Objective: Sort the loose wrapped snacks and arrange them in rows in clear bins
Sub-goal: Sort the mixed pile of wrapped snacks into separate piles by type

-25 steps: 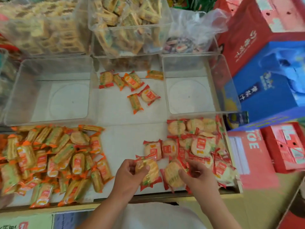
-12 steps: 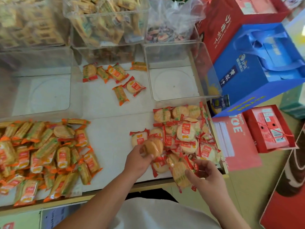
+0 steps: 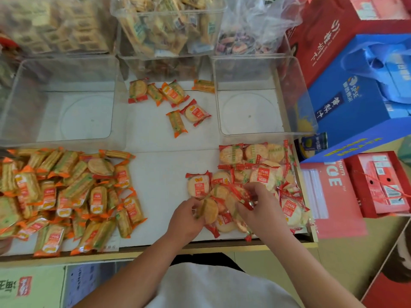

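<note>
Round red-wrapped rice crackers [image 3: 258, 172] lie heaped at the front right of the white shelf. My left hand [image 3: 185, 221] grips one round cracker packet [image 3: 209, 211] upright at the heap's left edge. Over the same heap, my right hand [image 3: 259, 208] pinches the red end of another packet [image 3: 241, 195]. A larger heap of long orange-wrapped crackers [image 3: 66, 196] covers the front left. Two clear bins stand behind with nothing in them: a wide one [image 3: 60, 101] at the left and a smaller one [image 3: 255, 96] at the right.
Several loose mixed packets [image 3: 175, 101] lie between the two bins. Filled clear bins [image 3: 169, 23] and a plastic bag of sweets [image 3: 251, 30] stand at the back. Red and blue gift boxes [image 3: 355, 85] crowd the right side. The shelf's front edge [image 3: 155, 250] runs just past my wrists.
My right hand moved up and left from the shelf's front edge onto the red heap. My left hand dropped lower with its cracker. The camera view shifted back left.
</note>
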A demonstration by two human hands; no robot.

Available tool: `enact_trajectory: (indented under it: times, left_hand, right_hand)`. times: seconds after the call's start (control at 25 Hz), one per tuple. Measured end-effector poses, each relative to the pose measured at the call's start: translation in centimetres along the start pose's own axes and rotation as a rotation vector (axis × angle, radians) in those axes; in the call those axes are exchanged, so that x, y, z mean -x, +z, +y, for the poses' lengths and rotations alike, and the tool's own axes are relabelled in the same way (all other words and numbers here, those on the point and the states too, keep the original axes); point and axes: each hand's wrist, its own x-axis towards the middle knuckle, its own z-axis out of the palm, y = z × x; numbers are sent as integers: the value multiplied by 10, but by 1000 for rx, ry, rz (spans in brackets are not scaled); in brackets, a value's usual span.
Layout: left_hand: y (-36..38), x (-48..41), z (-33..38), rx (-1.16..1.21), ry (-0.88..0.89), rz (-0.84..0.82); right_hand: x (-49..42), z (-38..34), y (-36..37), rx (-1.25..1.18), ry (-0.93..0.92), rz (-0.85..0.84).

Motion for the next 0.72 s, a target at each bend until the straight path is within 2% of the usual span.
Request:
enact_trajectory:
  times: [0.08,0.2,0.28,0.48,0.56,0.72]
  left_hand:
    - [-3,3,3,31,0,45]
    - [-11,2,6,114,-6,82]
    - [-19,0,8,149,-12,99]
    - [-46,-7,13,250,-75,91]
    - [-62,-17,17,254,-75,91]
    - [-112,-59,35,223,-48,135]
  right_hand:
    - [-21,-1,8,145,-49,-23]
    - [-45,1,17,539,-296,107]
    - [-55,2,19,667,-365,172]
    - [-57,-20,16,476,-414,192]
    - [-66,-47,18,362,-420,138]
    - [-116,-102,21,165,-319,-30]
